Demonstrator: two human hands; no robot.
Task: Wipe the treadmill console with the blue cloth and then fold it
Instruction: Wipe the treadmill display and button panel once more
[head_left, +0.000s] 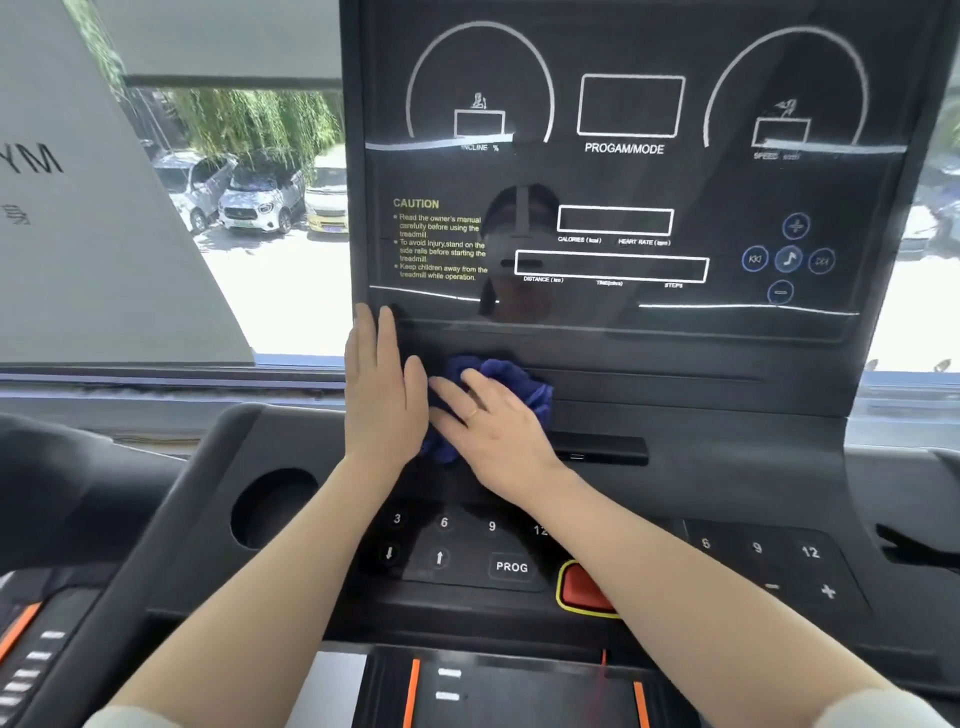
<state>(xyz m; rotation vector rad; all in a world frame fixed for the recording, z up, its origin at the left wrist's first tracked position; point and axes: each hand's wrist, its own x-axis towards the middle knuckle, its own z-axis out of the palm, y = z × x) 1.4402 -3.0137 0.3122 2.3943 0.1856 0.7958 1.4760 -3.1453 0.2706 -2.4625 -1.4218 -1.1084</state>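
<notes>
you had the crumpled dark blue cloth (511, 382) bunched on the sloped ledge of the black plastic treadmill console (727, 395), just below the glossy display panel (623, 171) and above the row of number keys (444, 522). your right hand (491, 423) lay flat on top of it, fingers (449, 388) straight and spread, pressing down rather than curling round the fabric; a thin ring sat on one of them. your left hand (382, 387) was also flat and relaxed, holding nothing, resting on the console with its thumb side against the cloth's left edge.

the step looked to be the wipe itself, early on. to do it well, you wanted an even palm pressure, long overlapping strokes along the ledge, and a flatter cloth so more of it met the surface. you also needed to steer away from the red stop button with the yellow surround (584, 592) and the keys nearer you.

the cloth was a wad, so it had no clear front. its longer run went diagonally, from lower left beside your left wrist up toward the right.
</notes>
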